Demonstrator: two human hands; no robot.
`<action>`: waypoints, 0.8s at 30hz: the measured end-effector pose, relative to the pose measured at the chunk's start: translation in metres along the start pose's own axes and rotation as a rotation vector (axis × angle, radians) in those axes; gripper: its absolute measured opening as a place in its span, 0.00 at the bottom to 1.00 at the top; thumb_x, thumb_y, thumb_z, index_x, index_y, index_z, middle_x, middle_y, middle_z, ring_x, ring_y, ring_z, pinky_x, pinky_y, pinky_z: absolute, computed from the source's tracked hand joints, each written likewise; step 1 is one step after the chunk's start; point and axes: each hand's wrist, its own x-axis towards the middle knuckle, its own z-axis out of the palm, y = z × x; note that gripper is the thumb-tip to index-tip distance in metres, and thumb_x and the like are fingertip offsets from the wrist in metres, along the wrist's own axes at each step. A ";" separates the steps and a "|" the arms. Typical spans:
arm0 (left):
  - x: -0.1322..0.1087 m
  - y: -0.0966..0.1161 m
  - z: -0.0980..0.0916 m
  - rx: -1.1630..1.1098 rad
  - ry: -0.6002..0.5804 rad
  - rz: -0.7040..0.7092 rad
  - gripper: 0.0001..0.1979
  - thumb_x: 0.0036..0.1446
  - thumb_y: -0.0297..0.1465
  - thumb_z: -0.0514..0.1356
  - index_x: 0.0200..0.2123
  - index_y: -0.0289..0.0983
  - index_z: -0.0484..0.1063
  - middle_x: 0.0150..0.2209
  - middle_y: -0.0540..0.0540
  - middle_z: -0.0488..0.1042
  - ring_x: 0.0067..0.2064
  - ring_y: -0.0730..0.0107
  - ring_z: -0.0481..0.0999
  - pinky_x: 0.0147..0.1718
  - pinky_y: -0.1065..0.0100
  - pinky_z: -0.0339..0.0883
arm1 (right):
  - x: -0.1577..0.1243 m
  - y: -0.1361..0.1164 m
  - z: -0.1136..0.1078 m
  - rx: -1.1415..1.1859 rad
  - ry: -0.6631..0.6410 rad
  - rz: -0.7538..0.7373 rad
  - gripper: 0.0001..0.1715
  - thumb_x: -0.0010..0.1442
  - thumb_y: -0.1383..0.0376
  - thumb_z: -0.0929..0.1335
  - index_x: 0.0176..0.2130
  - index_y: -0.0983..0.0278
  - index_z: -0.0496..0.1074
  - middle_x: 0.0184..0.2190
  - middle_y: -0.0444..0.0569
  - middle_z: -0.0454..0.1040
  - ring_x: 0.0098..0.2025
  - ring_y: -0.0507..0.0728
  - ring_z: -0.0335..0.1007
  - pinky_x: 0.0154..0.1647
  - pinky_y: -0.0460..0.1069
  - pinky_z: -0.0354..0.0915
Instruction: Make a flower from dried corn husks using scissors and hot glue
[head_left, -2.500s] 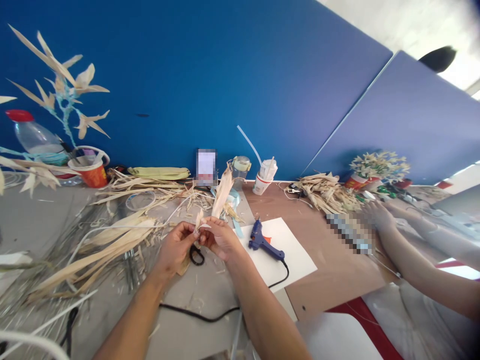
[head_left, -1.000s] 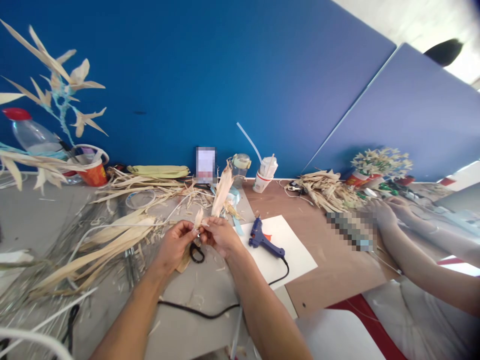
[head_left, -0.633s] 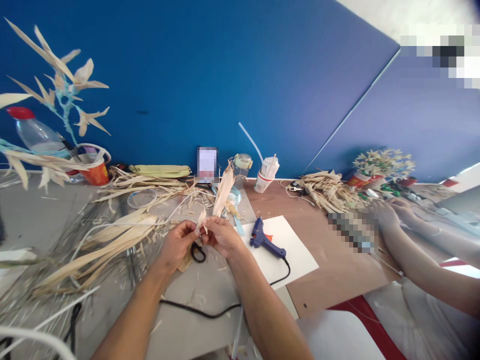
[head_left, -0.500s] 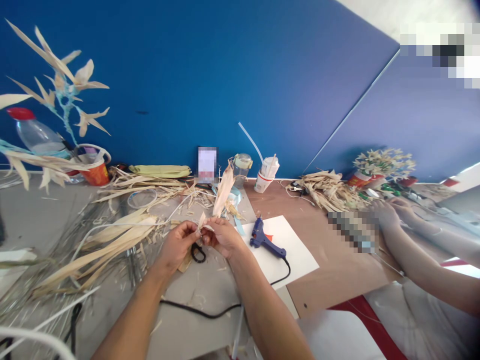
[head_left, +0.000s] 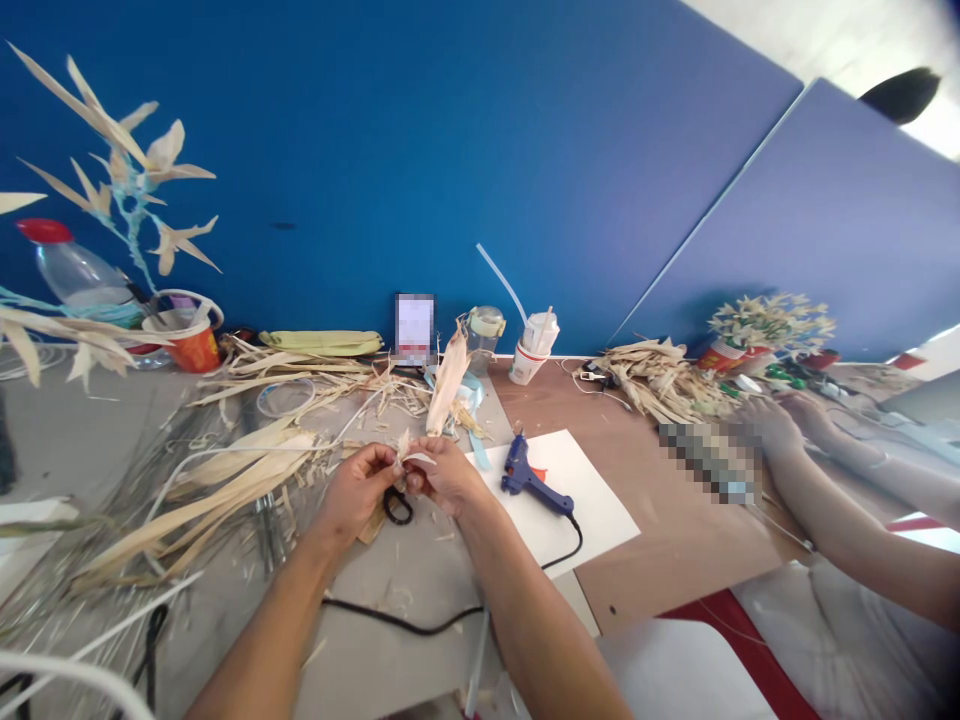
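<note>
Between my two hands is a small pale piece of corn husk (head_left: 405, 450), its pointed ends sticking up past the fingertips. My left hand (head_left: 364, 485) pinches it from the left, thumb against forefinger. From the other side my right hand (head_left: 442, 475) is closed on the same piece, with a narrow strip lying over the fingers. Just under the hands a black scissors handle (head_left: 397, 507) shows; the rest of the scissors is hidden. A blue hot glue gun (head_left: 534, 480) lies on a white sheet (head_left: 600, 510) right of my right hand.
Long dried husks (head_left: 195, 500) and thin wires cover the left side. A phone (head_left: 415, 325), a lidded jar (head_left: 486, 335) and a paper cup (head_left: 529, 362) stand along the blue wall. Husk flowers (head_left: 772, 325) stand at right, near another person's arms (head_left: 832, 500). A black cord (head_left: 405, 622) crosses the front.
The husk piece has turned slightly between my fingers, and its pale strip now reaches farther right over my right hand. Both hands stay in nearly the same place.
</note>
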 end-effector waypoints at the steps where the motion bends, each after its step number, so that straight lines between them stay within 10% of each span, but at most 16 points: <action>1: 0.000 0.001 0.000 0.000 0.000 -0.001 0.15 0.40 0.35 0.70 0.28 0.36 0.69 0.24 0.51 0.73 0.27 0.69 0.73 0.31 0.66 0.66 | 0.001 0.001 0.000 0.007 -0.001 0.009 0.15 0.46 0.62 0.73 0.20 0.65 0.65 0.11 0.38 0.64 0.12 0.45 0.54 0.14 0.41 0.51; 24: -0.003 0.016 0.001 -0.105 0.003 0.048 0.13 0.44 0.34 0.70 0.30 0.36 0.70 0.27 0.49 0.76 0.29 0.71 0.72 0.32 0.68 0.64 | 0.000 -0.001 0.000 0.229 -0.121 -0.097 0.13 0.45 0.60 0.74 0.25 0.66 0.70 0.16 0.41 0.69 0.16 0.47 0.61 0.20 0.43 0.59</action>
